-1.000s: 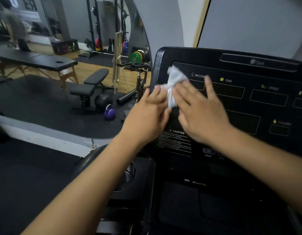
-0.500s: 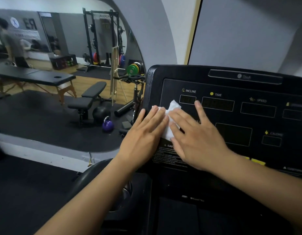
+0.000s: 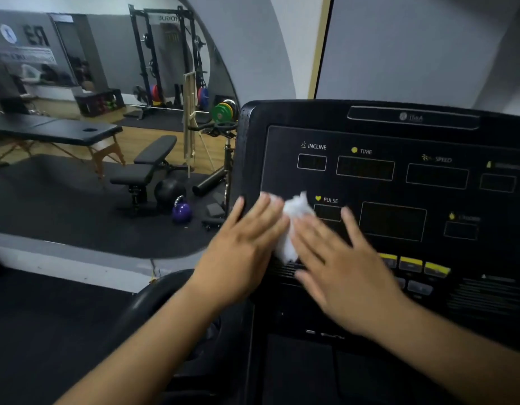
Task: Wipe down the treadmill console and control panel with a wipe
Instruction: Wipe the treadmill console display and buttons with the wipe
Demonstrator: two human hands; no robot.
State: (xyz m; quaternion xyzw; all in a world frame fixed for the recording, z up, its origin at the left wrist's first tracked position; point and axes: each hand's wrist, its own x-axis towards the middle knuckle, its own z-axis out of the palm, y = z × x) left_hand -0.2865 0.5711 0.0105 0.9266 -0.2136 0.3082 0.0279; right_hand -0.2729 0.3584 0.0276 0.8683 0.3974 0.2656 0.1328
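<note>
Lower now, left grip (image 3: 244, 252) and right grip (image 3: 343, 276), fingers straight, press the crumpled white wipe (image 3: 294, 213) onto the black treadmill console (image 3: 399, 135) beside PULSE, below INCLINE; gym wall mirror (image 3: 77, 83) leftward.

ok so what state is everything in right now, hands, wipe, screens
console, display windows dark
wipe, crumpled, pressed against the console
left hand, fingers straight, flat on the console at the wipe's left edge
right hand, fingers straight, pressing the wipe
</note>
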